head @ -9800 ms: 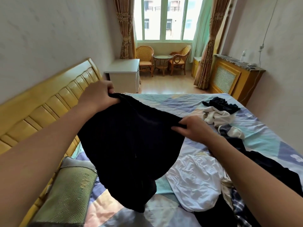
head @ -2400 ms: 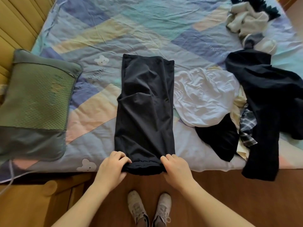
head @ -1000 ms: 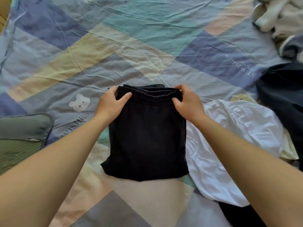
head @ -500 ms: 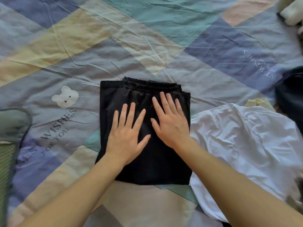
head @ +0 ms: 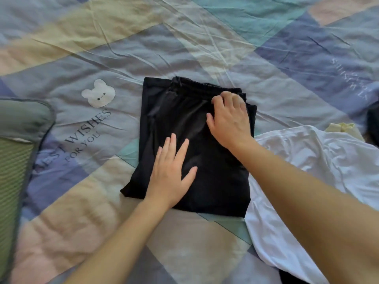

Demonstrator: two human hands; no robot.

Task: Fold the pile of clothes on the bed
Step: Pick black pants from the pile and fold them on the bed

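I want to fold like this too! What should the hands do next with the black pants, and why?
Probably tidy the top edge. The black pants already lie folded in a neat block on the bedsheet, with the left hand pressing flat on them. The right hand has its fingers curled at the bunched waistband, so pulling that edge even looks like the next step.

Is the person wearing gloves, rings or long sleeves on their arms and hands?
No. The left hand and the right hand are bare: no gloves, and no rings on the fingers that show. Both forearms are uncovered as far as the picture reaches, with no sleeve, watch or bracelet in view.
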